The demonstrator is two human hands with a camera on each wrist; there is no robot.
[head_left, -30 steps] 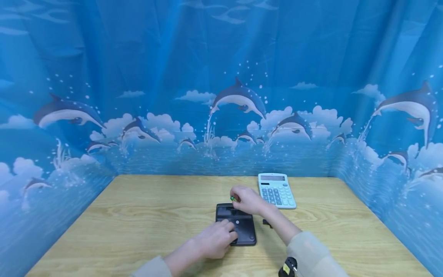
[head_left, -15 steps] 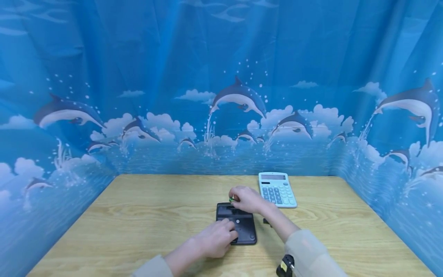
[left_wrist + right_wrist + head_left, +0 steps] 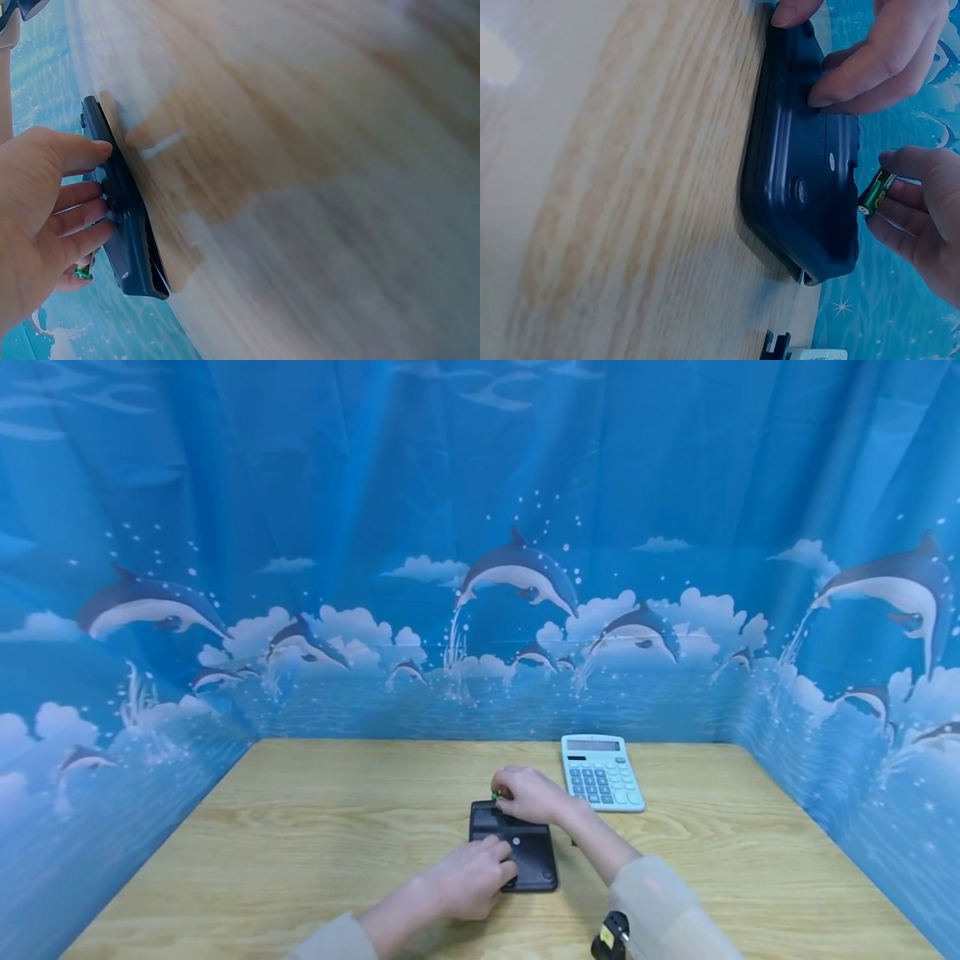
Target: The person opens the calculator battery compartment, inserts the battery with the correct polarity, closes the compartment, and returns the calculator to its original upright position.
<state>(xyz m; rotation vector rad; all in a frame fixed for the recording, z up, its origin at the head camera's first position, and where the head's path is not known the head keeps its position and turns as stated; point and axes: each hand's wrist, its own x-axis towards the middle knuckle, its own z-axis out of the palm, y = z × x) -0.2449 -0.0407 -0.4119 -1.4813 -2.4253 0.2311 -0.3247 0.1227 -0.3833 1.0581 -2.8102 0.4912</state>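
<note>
A black calculator lies back up on the wooden table, with a small round light spot on its back. My left hand grips its left side, thumb at the near edge and fingers on the back, as the right wrist view shows. Just above the far end of the calculator, my right hand pinches a small green battery between thumb and fingers. The battery is tilted, one end toward the calculator's back. In the head view, the fingers hide most of it.
A light blue calculator lies face up at the back right. A small black plastic piece lies right of the black calculator, mostly hidden by the right forearm in the head view. A blue dolphin-print curtain surrounds the table.
My right hand has shifted slightly left with the battery over the calculator's far end, and its forearm now covers more of the small black piece. The left hand stays in place.
</note>
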